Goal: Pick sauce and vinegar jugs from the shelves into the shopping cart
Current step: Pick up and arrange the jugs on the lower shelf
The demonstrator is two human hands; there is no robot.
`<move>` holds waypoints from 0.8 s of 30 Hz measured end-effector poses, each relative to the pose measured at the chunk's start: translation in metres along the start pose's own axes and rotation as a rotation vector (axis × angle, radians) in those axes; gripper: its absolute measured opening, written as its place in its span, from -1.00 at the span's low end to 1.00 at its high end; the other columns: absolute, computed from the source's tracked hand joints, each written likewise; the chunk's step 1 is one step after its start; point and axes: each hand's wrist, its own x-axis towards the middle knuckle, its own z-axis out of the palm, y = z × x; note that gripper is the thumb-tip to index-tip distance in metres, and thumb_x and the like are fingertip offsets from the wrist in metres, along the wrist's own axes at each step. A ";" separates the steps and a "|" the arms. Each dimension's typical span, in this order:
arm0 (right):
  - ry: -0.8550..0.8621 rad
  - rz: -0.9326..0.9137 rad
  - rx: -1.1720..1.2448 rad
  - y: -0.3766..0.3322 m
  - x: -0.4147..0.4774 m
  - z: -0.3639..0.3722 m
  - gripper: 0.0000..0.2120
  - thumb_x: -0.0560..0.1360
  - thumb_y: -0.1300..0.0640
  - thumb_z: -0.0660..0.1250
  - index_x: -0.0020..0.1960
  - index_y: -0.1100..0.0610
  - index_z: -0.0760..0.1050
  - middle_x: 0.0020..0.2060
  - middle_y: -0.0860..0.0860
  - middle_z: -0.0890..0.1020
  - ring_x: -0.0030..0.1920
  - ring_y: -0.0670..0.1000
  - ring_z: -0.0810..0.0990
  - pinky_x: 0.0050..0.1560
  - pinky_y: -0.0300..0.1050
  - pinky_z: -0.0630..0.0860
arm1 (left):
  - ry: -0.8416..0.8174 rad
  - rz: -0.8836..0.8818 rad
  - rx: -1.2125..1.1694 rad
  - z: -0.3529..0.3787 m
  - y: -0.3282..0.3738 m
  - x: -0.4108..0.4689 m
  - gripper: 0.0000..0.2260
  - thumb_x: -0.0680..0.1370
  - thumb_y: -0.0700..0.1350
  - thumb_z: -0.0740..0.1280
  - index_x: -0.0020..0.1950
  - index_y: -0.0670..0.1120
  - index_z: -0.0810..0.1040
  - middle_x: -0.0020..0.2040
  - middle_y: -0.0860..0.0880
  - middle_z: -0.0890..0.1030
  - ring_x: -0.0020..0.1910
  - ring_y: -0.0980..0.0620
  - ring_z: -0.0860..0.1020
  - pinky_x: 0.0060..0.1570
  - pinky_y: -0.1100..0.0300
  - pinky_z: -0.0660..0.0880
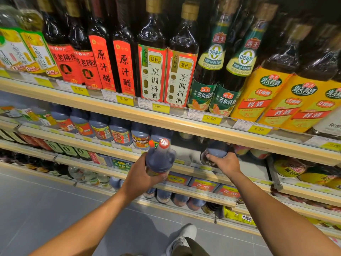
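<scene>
**A:** Which step is this?

**B:** The picking, with both hands busy. The left hand (141, 175) is wrapped round the body of the first jug (160, 159), a dark one. Its red cap (163, 143) points up and away from the palm. That jug is off the shelf, held in the air in front of the shelves.

**A:** And the other?

**B:** The right hand (226, 163) reaches forward into the shelf. Its fingers curl over the shoulder of the second jug (215, 151), with the thumb on the near side. That jug sits just beyond the knuckles, back behind the shelf lip (254, 179). I can't tell whether its base is lifted or resting.

**A:** So how far along is it?

**B:** One jug is in hand and a second is gripped at its place. The shopping cart isn't in view, so I judge nothing from this pair has gone into it.

**A:** What does the next move call for?

**B:** Drawing the second jug toward the body, high enough to clear the lip below the wrist. The board above the hand is close, so the lift should stay low. After that, I'd expect a turn away from the shelf, both jugs upright, to find the cart.

**A:** Any risk?

**B:** The row of jugs (120, 133) beyond the left hand looks safe. The weight on a one-handed grip is the concern.
</scene>
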 end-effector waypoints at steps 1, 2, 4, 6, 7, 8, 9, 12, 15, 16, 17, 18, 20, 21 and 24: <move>-0.003 -0.002 0.010 0.001 0.001 -0.001 -0.60 0.36 -0.02 0.63 0.05 0.23 0.68 -0.08 0.11 0.72 -0.17 0.04 0.65 -0.20 -0.19 0.51 | -0.002 -0.001 -0.002 0.000 0.000 0.000 -0.37 0.36 0.03 0.65 0.35 0.11 0.45 0.16 0.19 0.62 0.13 0.14 0.61 -0.05 0.32 0.56; -0.006 -0.008 0.027 0.002 0.001 -0.001 -0.58 0.36 -0.02 0.63 0.07 0.23 0.67 -0.04 0.12 0.72 -0.09 0.08 0.67 -0.12 -0.14 0.53 | -0.003 -0.001 -0.001 0.000 0.000 0.000 -0.37 0.36 0.03 0.64 0.35 0.12 0.45 0.16 0.20 0.62 0.13 0.15 0.61 -0.04 0.32 0.57; -0.025 -0.020 0.048 0.005 -0.001 -0.003 -0.53 0.35 0.01 0.64 0.13 0.23 0.64 -0.01 0.11 0.71 0.01 0.11 0.68 -0.05 -0.09 0.53 | -0.004 -0.004 0.003 0.000 -0.002 0.001 -0.37 0.36 0.05 0.64 0.35 0.14 0.44 0.17 0.21 0.62 0.14 0.16 0.61 0.00 0.27 0.59; -0.025 -0.044 0.086 0.008 -0.009 -0.006 -0.41 0.35 0.02 0.64 0.26 0.21 0.53 0.09 0.07 0.65 0.11 0.08 0.62 0.06 -0.07 0.50 | -0.003 -0.013 0.012 -0.001 -0.005 0.002 -0.35 0.34 0.08 0.65 0.35 0.16 0.44 0.18 0.22 0.61 0.15 0.17 0.61 0.03 0.23 0.60; -0.010 -0.047 0.103 0.009 -0.016 -0.007 -0.33 0.35 0.01 0.64 0.34 0.19 0.46 0.17 0.07 0.61 0.18 0.07 0.57 0.14 -0.05 0.49 | 0.000 -0.022 0.017 -0.001 -0.006 0.002 -0.33 0.33 0.10 0.65 0.35 0.17 0.43 0.18 0.22 0.61 0.16 0.18 0.60 0.02 0.25 0.60; 0.026 -0.041 0.102 0.012 -0.024 -0.006 -0.25 0.36 -0.01 0.63 0.41 0.19 0.39 0.26 0.08 0.56 0.26 0.09 0.53 0.22 -0.02 0.47 | 0.003 -0.033 0.019 -0.001 -0.007 0.002 -0.32 0.32 0.10 0.65 0.35 0.18 0.42 0.18 0.23 0.61 0.16 0.21 0.59 0.00 0.29 0.58; 0.080 -0.026 0.082 0.015 -0.034 -0.005 -0.20 0.38 -0.02 0.62 0.47 0.19 0.33 0.35 0.11 0.50 0.34 0.12 0.48 0.30 0.03 0.45 | 0.004 -0.042 0.024 0.000 -0.007 0.002 -0.32 0.32 0.09 0.66 0.34 0.18 0.42 0.17 0.23 0.61 0.15 0.25 0.58 -0.03 0.35 0.56; 0.226 -0.107 0.076 0.016 -0.070 0.006 -0.33 0.46 0.06 0.55 0.47 0.16 0.37 0.36 0.11 0.47 0.37 0.14 0.46 0.35 0.05 0.44 | 0.005 -0.053 0.037 0.003 -0.006 0.003 -0.35 0.31 0.05 0.66 0.30 0.15 0.43 0.14 0.21 0.61 0.09 0.34 0.56 -0.13 0.45 0.50; 0.037 -0.242 0.139 -0.003 -0.101 0.019 -0.52 0.47 0.04 0.54 0.34 0.00 0.49 0.24 -0.05 0.55 0.23 -0.13 0.55 0.18 -0.13 0.52 | -0.024 -0.047 0.036 0.008 -0.005 0.003 -0.35 0.30 0.04 0.67 0.29 0.14 0.44 0.13 0.20 0.61 0.07 0.37 0.56 -0.14 0.46 0.50; -0.080 -0.257 0.172 -0.013 -0.109 0.023 -0.49 0.46 0.01 0.55 0.35 -0.04 0.48 0.25 -0.09 0.54 0.17 -0.24 0.55 0.11 -0.21 0.53 | -0.031 -0.046 0.039 0.009 -0.005 0.003 -0.36 0.29 0.04 0.68 0.27 0.15 0.45 0.11 0.21 0.62 0.06 0.37 0.56 -0.14 0.45 0.50; -0.179 -0.298 0.197 -0.024 -0.116 0.027 -0.42 0.43 -0.04 0.57 0.39 -0.06 0.45 0.28 -0.12 0.52 0.17 -0.29 0.54 0.08 -0.25 0.53 | -0.039 -0.044 0.042 0.011 -0.004 0.004 -0.38 0.29 0.03 0.68 0.24 0.17 0.45 0.09 0.21 0.62 0.05 0.37 0.56 -0.15 0.44 0.51; -0.244 -0.357 0.204 -0.033 -0.121 0.031 -0.32 0.39 -0.13 0.58 0.43 -0.06 0.41 0.32 -0.16 0.50 0.24 -0.29 0.50 0.09 -0.22 0.54 | -0.047 -0.039 0.046 0.014 -0.005 0.005 -0.40 0.29 0.02 0.68 0.20 0.20 0.45 0.08 0.21 0.62 0.04 0.37 0.57 -0.14 0.42 0.52; -0.291 -0.479 0.180 -0.049 -0.126 0.036 -0.15 0.31 -0.25 0.58 0.49 -0.03 0.34 0.38 -0.21 0.46 0.37 -0.21 0.44 0.19 -0.15 0.54 | -0.070 -0.026 0.046 0.019 -0.004 0.006 -0.39 0.28 -0.02 0.68 0.18 0.26 0.44 0.08 0.23 0.62 0.05 0.38 0.57 -0.11 0.38 0.54; -0.305 -0.521 0.173 -0.054 -0.127 0.038 -0.13 0.31 -0.23 0.60 0.50 -0.01 0.34 0.38 -0.22 0.46 0.39 -0.19 0.43 0.23 -0.18 0.52 | -0.084 -0.013 0.039 0.022 -0.003 0.006 -0.37 0.28 -0.05 0.68 0.21 0.26 0.43 0.10 0.22 0.62 0.07 0.37 0.57 -0.09 0.36 0.55; -0.334 -0.538 0.185 -0.064 -0.126 0.041 -0.28 0.32 -0.02 0.65 0.40 0.01 0.44 0.23 -0.26 0.55 0.25 -0.21 0.53 0.11 -0.29 0.49 | -0.098 0.019 0.028 0.031 -0.004 0.006 -0.34 0.31 -0.07 0.64 0.32 0.16 0.43 0.12 0.18 0.63 0.08 0.31 0.59 -0.07 0.34 0.57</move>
